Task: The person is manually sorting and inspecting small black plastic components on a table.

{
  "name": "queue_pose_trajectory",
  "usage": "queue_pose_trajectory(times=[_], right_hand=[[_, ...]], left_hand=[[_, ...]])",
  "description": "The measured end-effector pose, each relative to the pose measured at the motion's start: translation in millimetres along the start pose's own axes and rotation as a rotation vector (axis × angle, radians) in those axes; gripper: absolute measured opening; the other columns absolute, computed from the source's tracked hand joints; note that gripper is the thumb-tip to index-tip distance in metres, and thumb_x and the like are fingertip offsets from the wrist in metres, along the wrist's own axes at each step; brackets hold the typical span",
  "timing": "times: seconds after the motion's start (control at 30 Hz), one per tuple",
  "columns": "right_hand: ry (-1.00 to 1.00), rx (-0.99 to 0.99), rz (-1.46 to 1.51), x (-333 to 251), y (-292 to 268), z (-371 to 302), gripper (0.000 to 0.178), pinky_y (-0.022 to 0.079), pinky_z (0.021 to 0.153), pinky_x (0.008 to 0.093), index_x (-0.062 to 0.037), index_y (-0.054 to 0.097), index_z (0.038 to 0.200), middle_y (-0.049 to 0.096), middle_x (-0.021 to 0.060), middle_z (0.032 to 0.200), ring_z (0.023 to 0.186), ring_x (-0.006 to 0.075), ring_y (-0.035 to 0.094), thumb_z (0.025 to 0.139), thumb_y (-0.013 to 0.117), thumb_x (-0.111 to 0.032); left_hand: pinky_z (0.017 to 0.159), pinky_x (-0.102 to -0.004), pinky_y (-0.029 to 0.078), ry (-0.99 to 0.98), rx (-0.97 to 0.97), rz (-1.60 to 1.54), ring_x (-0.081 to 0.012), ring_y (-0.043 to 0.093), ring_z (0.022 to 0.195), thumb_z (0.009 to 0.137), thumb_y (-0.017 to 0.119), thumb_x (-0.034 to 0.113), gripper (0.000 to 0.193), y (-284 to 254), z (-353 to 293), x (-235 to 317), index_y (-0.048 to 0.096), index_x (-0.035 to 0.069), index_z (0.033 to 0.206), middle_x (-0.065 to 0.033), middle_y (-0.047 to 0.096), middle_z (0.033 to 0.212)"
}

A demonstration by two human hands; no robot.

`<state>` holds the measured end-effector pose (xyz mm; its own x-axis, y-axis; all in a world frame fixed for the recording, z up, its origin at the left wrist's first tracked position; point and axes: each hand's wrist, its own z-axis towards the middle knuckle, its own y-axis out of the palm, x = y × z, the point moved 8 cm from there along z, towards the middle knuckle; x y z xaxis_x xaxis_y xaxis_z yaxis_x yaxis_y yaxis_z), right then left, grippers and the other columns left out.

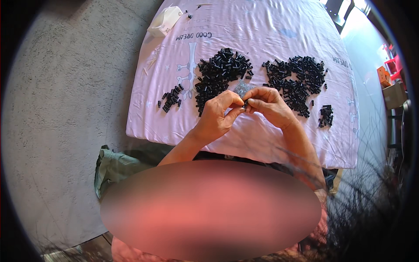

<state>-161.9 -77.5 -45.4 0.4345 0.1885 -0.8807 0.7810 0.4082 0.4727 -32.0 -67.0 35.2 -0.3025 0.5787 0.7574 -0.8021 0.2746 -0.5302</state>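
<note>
I see pink cloth sheet (262, 39): soft woven fabric, matt, faintly creased. Black parts in piles (222, 72) (299, 78): hard plastic by look, slight sheen. Small black piece (245, 104) pinched between left hand (218, 115) and right hand (270, 105): same dark plastic. White case (165, 21): smooth plastic, satin. Grey floor (65, 109): rough, grainy concrete, matt. Green bundle (115, 168): dull cloth, I think.

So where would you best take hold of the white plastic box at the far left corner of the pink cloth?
The white plastic box lies flat, its near-left end overhanging the edge of the pink cloth. Probably best gripped across its shorter width, coming from above; both sides look free, with only a few small black parts to its right.
</note>
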Motion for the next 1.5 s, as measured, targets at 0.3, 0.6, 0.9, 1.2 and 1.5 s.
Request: queue_pose_trajectory(times=[0.3,0.6,0.9,1.2,1.5], right_hand=[[-0.004,-0.028,0.064,1,3,2,0.018,0.052,0.074,0.0241,-0.0028,0.057,0.112,0.066,0.0034,0.095,0.081,0.0093,0.062,0.095,0.063,-0.007],[0.026,-0.060,0.005,3,3,0,0.025,0.050,0.072,0.0232,-0.0029,0.052,0.116,0.067,0.0065,0.101,0.083,0.0095,0.062,0.094,0.063,-0.007],[0.118,-0.052,-0.002,-1,9,-3,0.022,0.047,0.066,0.0208,-0.0049,0.055,0.111,0.066,0.0021,0.087,0.073,0.0062,0.058,0.092,0.066,-0.007],[0.146,-0.065,0.038,0,8,-6,0.022,0.046,0.065,0.0199,-0.0058,0.055,0.110,0.065,0.0009,0.086,0.072,0.0055,0.057,0.091,0.066,-0.006],[0.183,-0.070,0.028,-1,16,-5,0.027,0.049,0.067,0.0204,-0.0060,0.057,0.115,0.068,0.0021,0.090,0.077,0.0083,0.063,0.090,0.068,-0.009]], left_hand=[[0.073,-0.0300,0.052,-0.023,-0.070,0.014,-0.0182,0.064,0.081,0.081,0.074,0.002,0.024,2,2,4,0.063,0.002,0.102,-0.0086,0.063,0.092],[0.072,-0.0356,0.051,0.035,-0.176,0.022,-0.0252,0.061,0.081,0.077,0.076,0.003,0.035,11,5,2,0.060,0.001,0.108,-0.0108,0.058,0.089],[0.061,-0.0295,0.048,-0.006,-0.093,0.007,-0.0168,0.059,0.070,0.077,0.077,0.005,0.026,10,1,4,0.067,0.002,0.100,-0.0079,0.063,0.086],[0.058,-0.0271,0.045,-0.084,-0.080,-0.022,-0.0131,0.058,0.068,0.076,0.077,0.003,0.024,12,1,9,0.068,0.002,0.098,-0.0063,0.062,0.082],[0.065,-0.0271,0.046,-0.094,0.013,0.031,-0.0132,0.055,0.072,0.076,0.073,-0.002,0.026,-8,-8,-8,0.067,0.003,0.100,-0.0051,0.059,0.082]])
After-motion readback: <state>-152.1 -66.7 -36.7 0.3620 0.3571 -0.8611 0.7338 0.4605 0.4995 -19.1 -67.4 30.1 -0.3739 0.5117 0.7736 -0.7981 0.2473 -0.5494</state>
